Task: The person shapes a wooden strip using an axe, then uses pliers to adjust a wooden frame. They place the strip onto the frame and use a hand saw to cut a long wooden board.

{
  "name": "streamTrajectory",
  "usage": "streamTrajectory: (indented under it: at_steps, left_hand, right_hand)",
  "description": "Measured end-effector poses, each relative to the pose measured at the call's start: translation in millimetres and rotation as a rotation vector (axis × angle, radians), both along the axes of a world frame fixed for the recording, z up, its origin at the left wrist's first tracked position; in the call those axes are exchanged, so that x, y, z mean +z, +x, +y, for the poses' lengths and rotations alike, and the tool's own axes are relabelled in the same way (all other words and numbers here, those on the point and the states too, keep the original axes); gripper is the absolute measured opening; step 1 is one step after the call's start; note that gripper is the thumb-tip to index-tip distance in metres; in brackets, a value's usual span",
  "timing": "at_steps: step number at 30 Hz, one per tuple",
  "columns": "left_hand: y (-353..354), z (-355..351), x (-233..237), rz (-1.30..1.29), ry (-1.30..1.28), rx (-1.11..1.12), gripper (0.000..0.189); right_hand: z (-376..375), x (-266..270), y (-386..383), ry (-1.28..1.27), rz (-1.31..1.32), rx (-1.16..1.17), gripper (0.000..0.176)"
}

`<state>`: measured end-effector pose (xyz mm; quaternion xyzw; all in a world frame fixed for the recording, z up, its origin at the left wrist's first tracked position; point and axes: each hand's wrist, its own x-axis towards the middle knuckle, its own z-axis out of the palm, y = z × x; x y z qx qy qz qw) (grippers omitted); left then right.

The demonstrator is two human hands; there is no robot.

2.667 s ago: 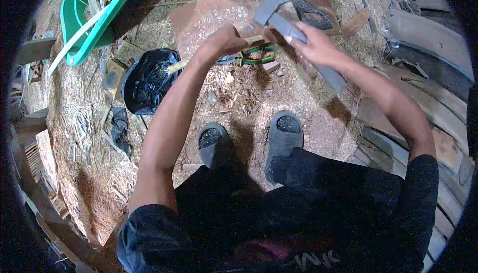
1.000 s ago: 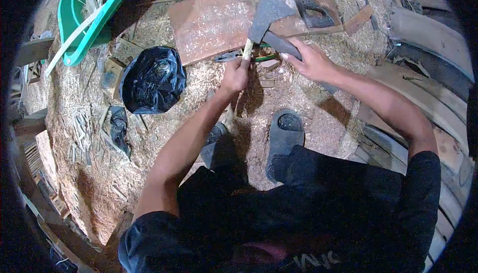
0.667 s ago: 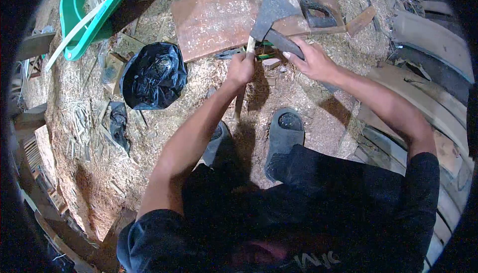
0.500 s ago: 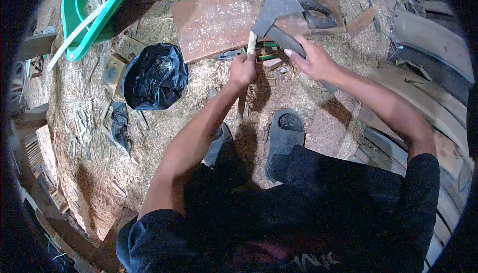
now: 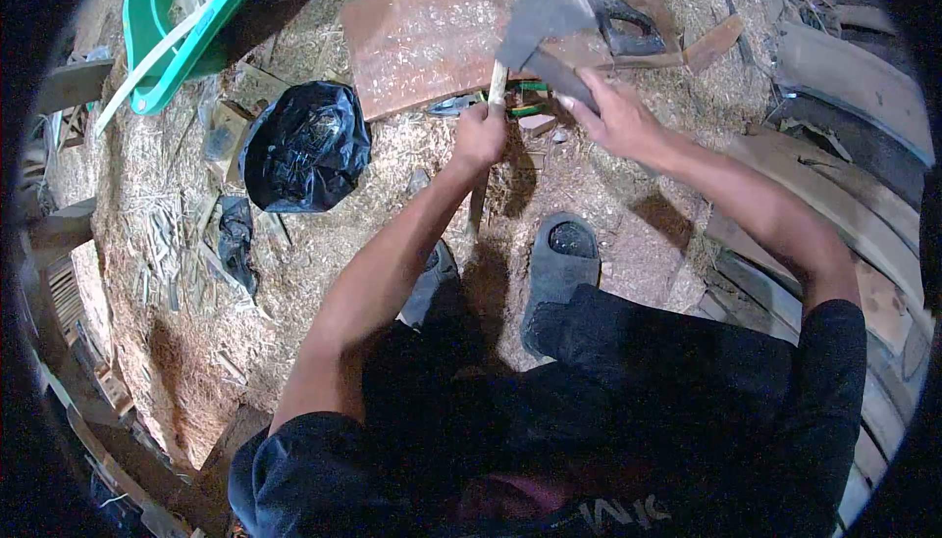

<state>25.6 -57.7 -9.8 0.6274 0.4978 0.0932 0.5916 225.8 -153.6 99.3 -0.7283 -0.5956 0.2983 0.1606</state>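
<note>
My left hand [image 5: 481,138] is wrapped round a thin wooden stick [image 5: 497,85], which stands up above my fist and shows again below it. In my right hand [image 5: 623,121] is the handle of an axe [image 5: 548,20]. Its broad grey head, smeared by motion, points away from me. The lower corner of the head overlaps the top of the stick in this view. Behind both lies a reddish-brown board [image 5: 417,43] flecked with pale chips. A black, saw-like handle [image 5: 633,30] rests beyond the axe.
To the left stands an open black plastic bag [image 5: 306,151], and behind it a green tub [image 5: 157,97] with wood strips. Planks [image 5: 834,195] are stacked along the right. Shavings and splinters cover the floor round my sandals [image 5: 564,278].
The axe head is blurrier and sits slightly lower, still at the stick's top. Both hands hold their grips in nearly the same places.
</note>
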Motion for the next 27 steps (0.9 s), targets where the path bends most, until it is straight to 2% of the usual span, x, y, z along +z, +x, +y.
streamTrajectory:
  at_steps: [1,4,10,13,16,19,22,25,27]
  left_hand:
    - [0.1,-0.5,0.0,-0.004,0.001,-0.004,0.047]
    - [0.9,-3.3,-0.3,0.018,0.013,0.009,0.047]
    - [4.6,-3.0,-3.5,-0.012,-0.121,0.075,0.048]
    - [3.9,-3.0,3.4,0.016,-0.060,0.034,0.047]
    - [6.1,-3.5,9.4,0.011,-0.146,0.062,0.046]
    - [6.2,-1.9,8.6,0.034,-0.060,0.036,0.046]
    - [6.1,1.2,21.9,0.040,-0.135,0.072,0.046]
    - [10.0,7.6,8.0,0.076,-0.176,0.051,0.047]
    - [7.7,9.9,7.2,0.049,-0.204,0.037,0.048]
  right_hand:
    - [-1.0,-1.1,-0.2,-0.128,-0.088,0.061,0.041]
    - [-4.0,-5.6,-1.1,-0.100,-0.074,0.034,0.037]
    - [-10.1,-0.4,-6.6,0.000,0.016,-0.064,0.043]
    - [-19.1,-10.9,-6.3,0.169,-0.140,0.089,0.045]
    - [-20.9,-13.1,-1.0,0.120,-0.188,0.196,0.048]
    - [-22.5,-10.0,-5.4,0.102,-0.248,0.209,0.048]
    - [-14.3,-13.5,2.7,-0.033,-0.308,0.243,0.050]
    - [-13.0,-10.7,5.4,0.093,-0.283,0.245,0.054]
    - [-12.6,-4.5,1.5,0.066,-0.242,0.200,0.054]
